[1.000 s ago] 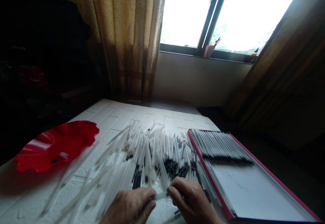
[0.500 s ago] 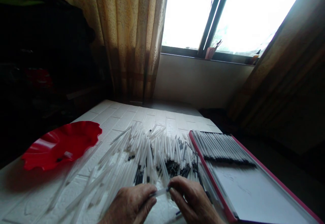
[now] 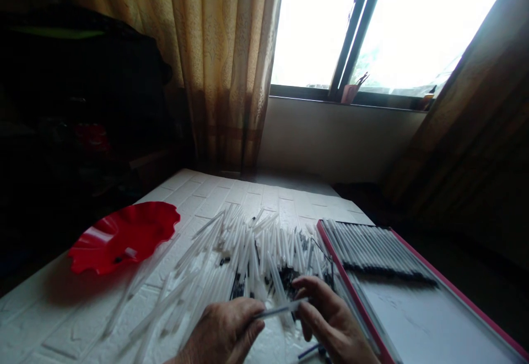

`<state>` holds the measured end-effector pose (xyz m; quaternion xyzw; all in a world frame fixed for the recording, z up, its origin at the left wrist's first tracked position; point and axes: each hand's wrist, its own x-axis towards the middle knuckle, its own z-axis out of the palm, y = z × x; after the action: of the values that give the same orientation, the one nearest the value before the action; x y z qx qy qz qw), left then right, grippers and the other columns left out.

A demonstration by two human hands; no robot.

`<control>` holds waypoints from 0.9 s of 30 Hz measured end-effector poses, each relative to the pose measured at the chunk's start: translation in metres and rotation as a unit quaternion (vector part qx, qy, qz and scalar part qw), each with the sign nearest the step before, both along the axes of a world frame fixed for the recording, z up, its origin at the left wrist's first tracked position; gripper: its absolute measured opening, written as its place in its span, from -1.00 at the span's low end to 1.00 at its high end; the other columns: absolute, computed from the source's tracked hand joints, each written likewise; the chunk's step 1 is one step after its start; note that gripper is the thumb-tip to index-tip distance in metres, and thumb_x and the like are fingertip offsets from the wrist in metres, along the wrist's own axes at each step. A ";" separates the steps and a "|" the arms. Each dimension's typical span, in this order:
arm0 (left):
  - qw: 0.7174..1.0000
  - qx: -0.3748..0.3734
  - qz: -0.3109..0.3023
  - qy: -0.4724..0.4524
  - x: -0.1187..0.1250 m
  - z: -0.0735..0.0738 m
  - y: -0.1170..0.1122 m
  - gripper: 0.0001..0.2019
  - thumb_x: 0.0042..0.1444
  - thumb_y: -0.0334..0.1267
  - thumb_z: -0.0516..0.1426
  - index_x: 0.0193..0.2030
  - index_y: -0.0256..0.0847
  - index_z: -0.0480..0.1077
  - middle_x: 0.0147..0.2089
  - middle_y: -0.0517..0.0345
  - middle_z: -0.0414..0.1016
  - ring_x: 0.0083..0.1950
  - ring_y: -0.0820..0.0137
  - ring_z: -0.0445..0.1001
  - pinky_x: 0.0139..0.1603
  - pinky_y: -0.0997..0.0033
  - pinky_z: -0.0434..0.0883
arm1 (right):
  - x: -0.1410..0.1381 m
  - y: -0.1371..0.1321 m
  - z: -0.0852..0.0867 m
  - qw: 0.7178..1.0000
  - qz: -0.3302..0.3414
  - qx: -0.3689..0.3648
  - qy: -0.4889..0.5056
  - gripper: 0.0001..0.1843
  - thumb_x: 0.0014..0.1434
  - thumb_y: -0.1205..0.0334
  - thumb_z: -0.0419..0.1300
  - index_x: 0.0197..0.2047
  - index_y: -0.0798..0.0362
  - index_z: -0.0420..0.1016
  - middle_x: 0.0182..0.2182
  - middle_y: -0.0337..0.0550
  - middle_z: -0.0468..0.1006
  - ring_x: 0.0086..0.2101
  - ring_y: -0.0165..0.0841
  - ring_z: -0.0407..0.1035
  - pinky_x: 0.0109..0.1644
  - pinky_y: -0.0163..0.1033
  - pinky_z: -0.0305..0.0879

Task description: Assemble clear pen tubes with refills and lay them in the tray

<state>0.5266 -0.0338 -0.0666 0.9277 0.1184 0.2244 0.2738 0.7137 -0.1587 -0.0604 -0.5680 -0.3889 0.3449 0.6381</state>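
Observation:
At the bottom middle my left hand pinches a clear, straw-like pen barrel between thumb and forefinger. The barrel points right, its far end by the thumb of my right hand. The fingers of that hand are parted around this end, and whether they touch it is hard to tell. Just beyond both hands lies a heap of loose translucent barrels. Small black pen parts are piled among them. A dark blue stick lies under my right hand.
To the right, a red-rimmed board carries a row of clear pens with black ends. A red wavy-edged bowl with small pieces inside stands on the left of the white brick-patterned table. Curtains and a window are behind.
My right fingers have parted from their pinch at the barrel's right end. More of the barrel shows between my hands. The whole view has shifted slightly.

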 end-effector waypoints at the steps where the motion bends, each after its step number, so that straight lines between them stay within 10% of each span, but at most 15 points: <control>1: 1.000 -0.004 -0.007 0.002 0.000 0.000 0.000 -0.78 0.34 -0.25 -0.05 -0.09 -0.12 0.42 -0.24 0.16 0.62 -0.24 0.39 0.62 -0.25 0.60 0.43 | -0.003 0.001 0.001 1.000 0.005 -0.006 0.019 -0.48 0.04 -0.24 0.34 -0.18 0.04 0.50 -0.56 -0.35 0.34 -0.59 -0.47 0.19 -0.50 -0.36 0.19; 18: 0.995 0.052 0.091 0.004 0.000 0.000 0.018 -0.70 0.33 -0.26 -0.06 -0.34 -0.15 0.43 -0.45 0.18 0.56 -0.41 0.39 0.58 -0.39 0.54 0.37 | 0.022 0.006 0.003 0.973 -0.107 0.044 0.200 -0.56 -0.14 -0.08 0.52 -0.37 0.08 0.53 -0.64 -0.41 0.29 -0.64 -0.61 0.06 -0.60 -0.52 -0.01; 27: 0.974 0.070 0.215 -0.019 -0.009 0.006 0.054 -0.72 0.22 -0.26 -0.03 -0.11 -0.15 0.49 -0.10 0.03 0.65 -0.06 0.25 0.61 0.00 0.34 0.45 | 0.026 0.007 0.017 0.961 -0.157 0.058 0.221 -0.48 -0.30 -0.11 0.56 -0.41 0.10 0.56 -0.66 -0.38 0.39 -0.66 -0.62 0.15 -0.63 -0.55 0.10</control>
<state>0.5178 0.0200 -0.0607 0.8930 0.2940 0.3029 0.1560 0.7400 -0.1513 -0.0438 -0.4941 -0.1634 0.3337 0.7860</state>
